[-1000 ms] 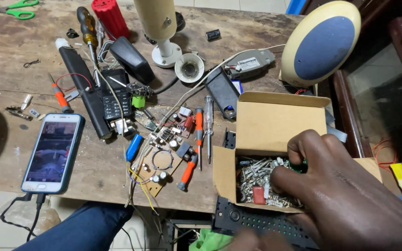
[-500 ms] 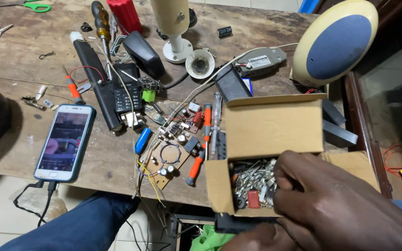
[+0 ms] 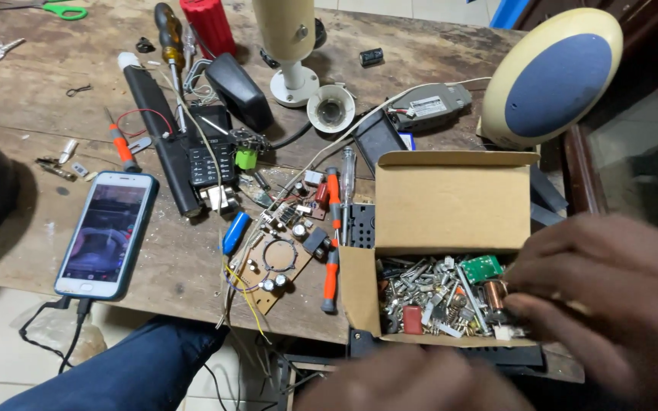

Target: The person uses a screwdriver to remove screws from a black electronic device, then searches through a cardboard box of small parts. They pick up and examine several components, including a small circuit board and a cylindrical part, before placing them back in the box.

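Observation:
An open cardboard box [image 3: 451, 202] stands at the near edge of a worn wooden table [image 3: 55, 99]. It holds a heap of metal screws and small electronic parts [image 3: 428, 297], a small green board [image 3: 483, 268] and a copper coil [image 3: 494, 293]. My right hand [image 3: 611, 304] is blurred at the box's right side, fingers curled apart just beside the coil, with nothing visibly held. My left hand [image 3: 413, 380] is a dark blur below the box's front wall; its grip is unclear.
Left of the box lie a brown circuit board [image 3: 276, 262], orange-handled screwdrivers [image 3: 331, 228], a lit phone on a cable [image 3: 107, 232] and a black keypad handset [image 3: 209, 156]. An oval speaker [image 3: 550, 76] stands behind. My blue-trousered leg [image 3: 138, 365] shows below.
My right hand has drawn back from the middle of the box to its right side, uncovering the parts inside. The view has shifted closer to the box.

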